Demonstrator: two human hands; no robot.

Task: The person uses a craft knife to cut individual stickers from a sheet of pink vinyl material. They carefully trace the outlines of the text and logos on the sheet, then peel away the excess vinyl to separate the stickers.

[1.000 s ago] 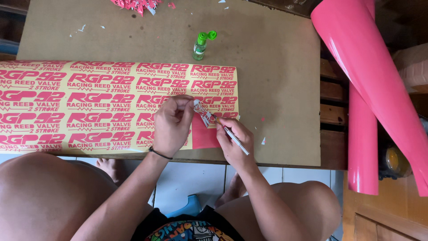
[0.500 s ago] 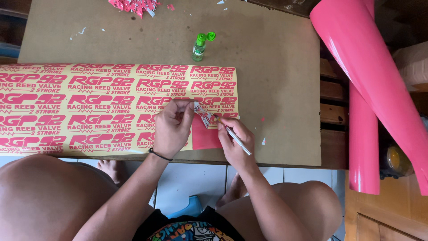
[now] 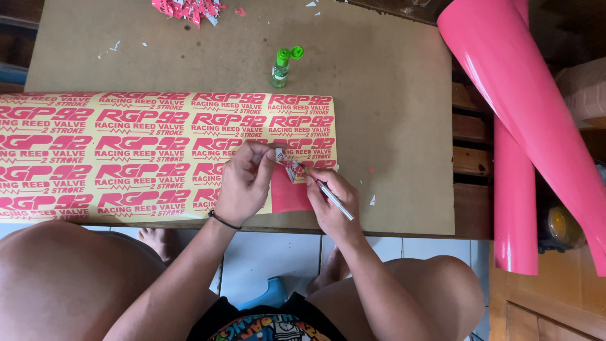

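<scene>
Two hands, vinyl scrap (image 3: 291, 169) btwn fingertips (image 3: 273, 153) — pinched

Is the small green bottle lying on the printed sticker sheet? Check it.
No, the small green bottle stands on the bare brown board just beyond the far edge of the printed sticker sheet, apart from both hands.

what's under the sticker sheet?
The sticker sheet lies flat on a brown board, which shows past its top and right edges. The left hand and right hand cover part of the sheet near its right end.
</scene>
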